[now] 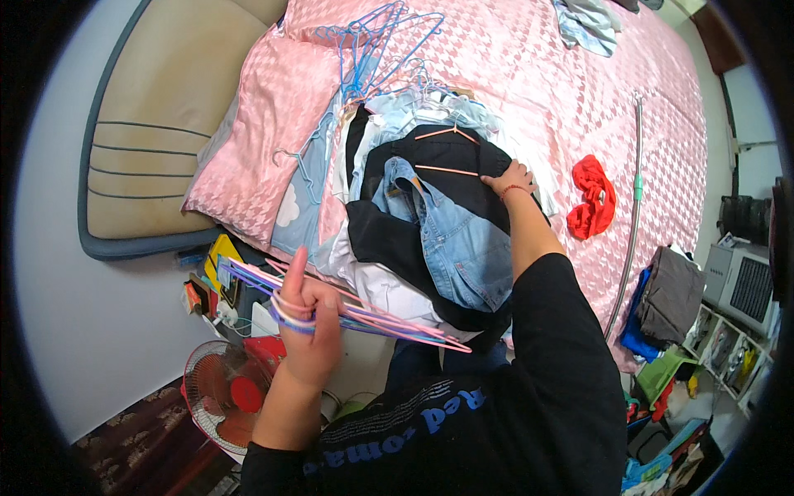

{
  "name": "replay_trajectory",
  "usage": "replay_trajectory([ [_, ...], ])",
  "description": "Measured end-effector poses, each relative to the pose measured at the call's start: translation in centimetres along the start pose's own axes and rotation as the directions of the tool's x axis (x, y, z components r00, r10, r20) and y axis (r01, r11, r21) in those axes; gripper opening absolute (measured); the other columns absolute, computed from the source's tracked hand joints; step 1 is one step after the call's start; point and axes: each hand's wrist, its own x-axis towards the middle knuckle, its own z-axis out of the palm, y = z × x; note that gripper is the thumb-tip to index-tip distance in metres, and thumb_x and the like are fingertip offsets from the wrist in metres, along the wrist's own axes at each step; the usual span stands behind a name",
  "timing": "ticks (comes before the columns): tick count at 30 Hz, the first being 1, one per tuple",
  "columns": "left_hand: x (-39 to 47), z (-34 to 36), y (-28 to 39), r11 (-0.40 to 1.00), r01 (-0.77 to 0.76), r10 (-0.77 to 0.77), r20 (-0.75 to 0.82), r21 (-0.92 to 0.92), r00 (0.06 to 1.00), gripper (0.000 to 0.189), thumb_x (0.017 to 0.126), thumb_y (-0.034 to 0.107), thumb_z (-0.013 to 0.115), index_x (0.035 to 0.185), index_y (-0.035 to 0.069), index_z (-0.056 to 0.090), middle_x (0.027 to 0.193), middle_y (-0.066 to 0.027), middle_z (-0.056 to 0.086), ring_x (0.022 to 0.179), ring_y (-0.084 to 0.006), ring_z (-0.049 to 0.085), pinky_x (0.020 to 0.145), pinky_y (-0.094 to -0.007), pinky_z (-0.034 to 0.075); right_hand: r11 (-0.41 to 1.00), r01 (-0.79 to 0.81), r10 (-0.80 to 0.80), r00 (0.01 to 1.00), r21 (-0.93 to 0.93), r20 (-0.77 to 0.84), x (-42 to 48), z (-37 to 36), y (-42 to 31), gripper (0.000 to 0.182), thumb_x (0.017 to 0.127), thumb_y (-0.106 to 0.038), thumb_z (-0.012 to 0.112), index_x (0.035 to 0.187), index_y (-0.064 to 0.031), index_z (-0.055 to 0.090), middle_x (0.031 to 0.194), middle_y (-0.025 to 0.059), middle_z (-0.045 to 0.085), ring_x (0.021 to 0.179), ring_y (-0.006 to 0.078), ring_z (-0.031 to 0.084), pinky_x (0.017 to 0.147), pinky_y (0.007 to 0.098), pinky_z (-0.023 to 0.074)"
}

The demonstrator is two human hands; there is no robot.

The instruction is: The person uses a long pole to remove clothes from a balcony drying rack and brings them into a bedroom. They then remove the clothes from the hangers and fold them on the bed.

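My left hand (313, 328) is closed around a bunch of pink, white and purple clothes hangers (384, 319), index finger raised. Their hooks loop around the fingers. My right hand (512, 181) grips the shoulder area of a black garment (434, 149) on the bed, the thumb near one end of an orange-pink hanger (448, 171) that shows at the garment's neck and across it. A light-blue denim garment (465, 248) lies over the black one. White clothes (391, 291) stick out below, and pale garments on hangers (422, 102) are layered behind.
Blue wire hangers (378, 49) lie tangled beside a pink pillow (248, 149). Red cloth (592, 197), a metal pole (636, 180) and folded dark trousers (670, 294) lie along the right side of the bed. A red fan (226, 397) stands low on the left.
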Motion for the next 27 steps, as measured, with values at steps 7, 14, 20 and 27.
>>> replay_trajectory([
  [7, 1.5, 1.2, -5.5, 0.981, 0.187, -0.188, -0.011, -0.054, 0.982, 0.055, 0.089, 0.0, 0.045, 0.14, 0.0, 0.025, 0.086, -0.0006, 0.052, 0.064, -0.0039, 0.042, 0.065, -0.017, 0.037, 0.915, 0.405, -0.393, 0.891, 0.006, -0.228, -0.9, 0.3, 6.1, 0.025, 0.08, -0.016, 0.053, 0.102, -0.0078, 0.062, 0.107, 0.0153, 0.056, 0.092, 0.0365, 0.06, 0.082, 0.0448, 0.0482],
  [14, 2.6, 6.0, -12.6, 0.917, -0.044, -0.03, 0.179, 0.397, 0.983, 0.062, 0.086, 0.01, 0.061, 0.139, 0.0, 0.032, 0.132, -0.0174, 0.047, 0.096, -0.0176, 0.052, 0.086, -0.0279, 0.04, 0.689, 0.71, -0.697, 0.704, 0.147, -0.138, -18.0, -3.8, 9.4, 0.017, 0.072, -0.016, 0.057, 0.084, -0.0029, 0.058, 0.093, 0.015, 0.055, 0.08, 0.036, 0.059, 0.07, 0.0449, 0.0489],
  [20, 4.3, 9.4, -11.4, 0.968, 0.246, -0.247, -0.004, -0.054, 0.969, 0.03, 0.096, 0.014, 0.044, 0.121, 0.001, 0.053, 0.115, -0.0073, 0.059, 0.085, -0.0077, 0.053, 0.076, -0.022, 0.042, 0.617, 0.705, -0.724, 0.683, 0.351, -0.099, -25.2, -4.3, 10.2, 0.015, 0.074, -0.013, 0.056, 0.082, 0.0003, 0.056, 0.094, 0.0161, 0.058, 0.085, 0.0363, 0.058, 0.072, 0.0426, 0.0481],
  [27, 3.5, 8.7, -10.2, 0.986, 0.122, -0.125, 0.019, 0.112, 0.992, 0.023, 0.096, 0.014, 0.044, 0.095, -0.001, 0.061, 0.092, -0.0079, 0.063, 0.081, -0.0148, 0.057, 0.076, -0.0285, 0.046, 0.342, 0.02, -0.278, 0.957, 0.939, 0.081, -19.9, -2.1, 15.0, 0.021, 0.077, -0.009, 0.052, 0.091, 0.0031, 0.062, 0.074, 0.006, 0.062, 0.064, 0.015, 0.056, 0.06, 0.0295, 0.0445],
])
